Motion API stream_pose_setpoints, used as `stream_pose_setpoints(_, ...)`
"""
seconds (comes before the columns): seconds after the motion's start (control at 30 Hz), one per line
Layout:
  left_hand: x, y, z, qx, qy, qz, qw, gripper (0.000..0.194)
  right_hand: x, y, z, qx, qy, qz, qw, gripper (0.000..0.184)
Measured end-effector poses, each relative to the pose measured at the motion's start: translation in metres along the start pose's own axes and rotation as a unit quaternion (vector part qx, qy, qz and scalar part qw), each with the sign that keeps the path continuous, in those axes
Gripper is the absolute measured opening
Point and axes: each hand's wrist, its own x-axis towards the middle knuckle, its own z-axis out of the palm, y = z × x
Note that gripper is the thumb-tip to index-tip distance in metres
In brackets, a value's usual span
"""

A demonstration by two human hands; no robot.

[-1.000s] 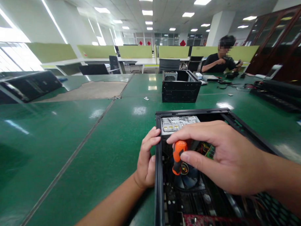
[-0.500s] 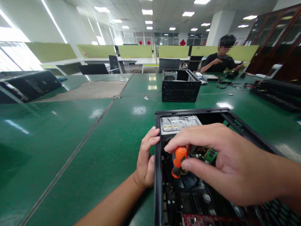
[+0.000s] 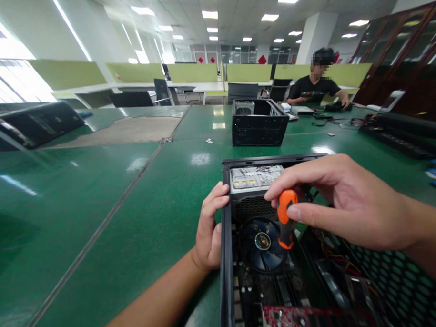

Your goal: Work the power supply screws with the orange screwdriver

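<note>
An open black computer case (image 3: 226,258) lies on its side on the green table. My right hand (image 3: 343,202) is closed round the orange and black handle of a screwdriver (image 3: 287,218), held nearly upright at the right edge of a round cooling fan (image 3: 262,243). The shaft and tip of the tool are out of sight. My left hand (image 3: 210,226) grips the case's left rim, fingers over its edge. Inside the case are a silver power supply (image 3: 256,177) at the far end and a red circuit board (image 3: 284,318) close to me.
Beyond stands a second black case (image 3: 260,126). Further dark case parts lie at the left (image 3: 41,123) and right (image 3: 399,140) of the table (image 3: 162,203). A person in a black shirt (image 3: 317,86) sits at the far side, near cables and small devices.
My right hand has moved the screwdriver rightward and slightly up, from over the fan to its right edge, uncovering the fan's hub. My left hand stays on the rim. The other person's arm has lowered.
</note>
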Motion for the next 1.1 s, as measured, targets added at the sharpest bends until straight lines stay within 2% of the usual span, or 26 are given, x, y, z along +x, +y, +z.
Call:
stream_pose_setpoints(0.1, 0.0, -0.001, 0.001, 0.002, -0.001, 0.0, 1.0, 0.051, -0.002, 0.004, -0.011, -0.037, -0.081, 0.016, 0.996, 0.03)
stream_pose_setpoints(0.17, 0.0, -0.001, 0.0, 0.006, -0.005, 0.002, 1.0, 0.052, -0.003, 0.005, -0.015, -0.061, -0.1, 0.016, 0.993, 0.03)
stream_pose_setpoints(0.37, 0.001, 0.0, 0.001, 0.012, -0.01, 0.008, 1.0, 0.053, -0.003, 0.001, -0.008, -0.07, -0.037, -0.015, 0.997, 0.027)
stream_pose_setpoints(1.1, 0.001, 0.0, 0.0, 0.012, -0.01, 0.004, 1.0, 0.052, -0.008, 0.006, -0.01, -0.051, -0.039, 0.003, 0.998, 0.03)
